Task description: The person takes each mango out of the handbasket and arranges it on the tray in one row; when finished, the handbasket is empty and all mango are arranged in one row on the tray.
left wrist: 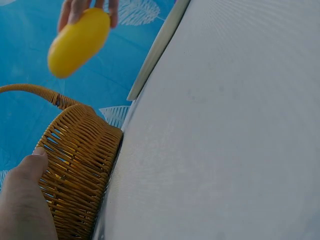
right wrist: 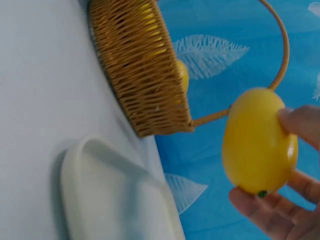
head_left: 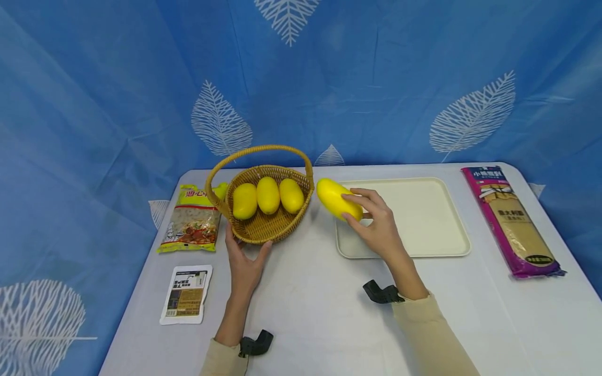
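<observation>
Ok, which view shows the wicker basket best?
Head: nearly the whole wicker basket, handle and interior with three yellow fruits. Left wrist: woven side, part of the handle, cropped. Right wrist: woven side and handle, cropped.

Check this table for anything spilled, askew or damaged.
Nothing stands out: the basket stands upright with three yellow fruits inside, the right hand holds a fourth fruit, the tray lies flat, and no spill shows.

Head view: evenly bright; a soft shadow darkens the tabletop [head_left: 310,303] below the fingers [head_left: 364,202] of the right hand [head_left: 378,227]. Wrist views: dimmer; a glint whitens the yellow fruit [right wrist: 257,142] between thumb and fingers, and faint moiré ripples the tabletop right of the left thumb [left wrist: 31,170].
</observation>
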Available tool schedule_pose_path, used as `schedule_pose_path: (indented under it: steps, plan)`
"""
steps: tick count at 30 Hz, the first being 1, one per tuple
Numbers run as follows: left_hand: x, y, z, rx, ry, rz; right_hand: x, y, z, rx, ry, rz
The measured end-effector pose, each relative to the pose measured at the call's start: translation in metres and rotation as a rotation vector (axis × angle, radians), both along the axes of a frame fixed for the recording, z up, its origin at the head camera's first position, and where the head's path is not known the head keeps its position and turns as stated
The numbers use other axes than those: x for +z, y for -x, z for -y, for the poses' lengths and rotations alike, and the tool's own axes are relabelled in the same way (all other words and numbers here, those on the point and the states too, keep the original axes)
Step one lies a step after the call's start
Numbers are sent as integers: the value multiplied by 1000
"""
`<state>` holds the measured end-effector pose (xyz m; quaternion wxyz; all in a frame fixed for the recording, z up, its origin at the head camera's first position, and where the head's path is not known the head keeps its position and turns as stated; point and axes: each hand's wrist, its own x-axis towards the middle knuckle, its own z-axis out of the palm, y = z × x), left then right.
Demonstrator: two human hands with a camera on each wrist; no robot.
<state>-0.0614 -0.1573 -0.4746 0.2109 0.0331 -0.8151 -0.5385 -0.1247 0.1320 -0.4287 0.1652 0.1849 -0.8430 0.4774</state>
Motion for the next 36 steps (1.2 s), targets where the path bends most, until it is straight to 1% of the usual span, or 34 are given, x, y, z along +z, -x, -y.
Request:
schedule_pose_path:
  steps: [3, 7, 14, 20, 25, 29, 32, 36]
  plan:
    - [1, 0, 0, -2, 1, -3, -6, 1, -4, -68, 10, 43]
    - [1, 1, 0, -2, -2, -4, -17, 3, -6, -133, 47, 108]
    - [1, 1, 1, -5, -4, 2, -33, 7, -5, -209, 83, 204]
    - [2, 0, 2, -9, -9, 7, -40, 8, -1, -239, 108, 319]
    - [1, 0, 1, -4, -12, 8, -42, 7, 2, -250, 105, 356]
    - [1, 0, 1, -3, -12, 2, -42, 5, 4, -249, 102, 406]
    - [0, 1, 1, -7, -14, -3, -42, 3, 5, -260, 64, 420]
    - [0, 1, 1, -13, -10, -7, -42, 2, 5, -286, 0, 394]
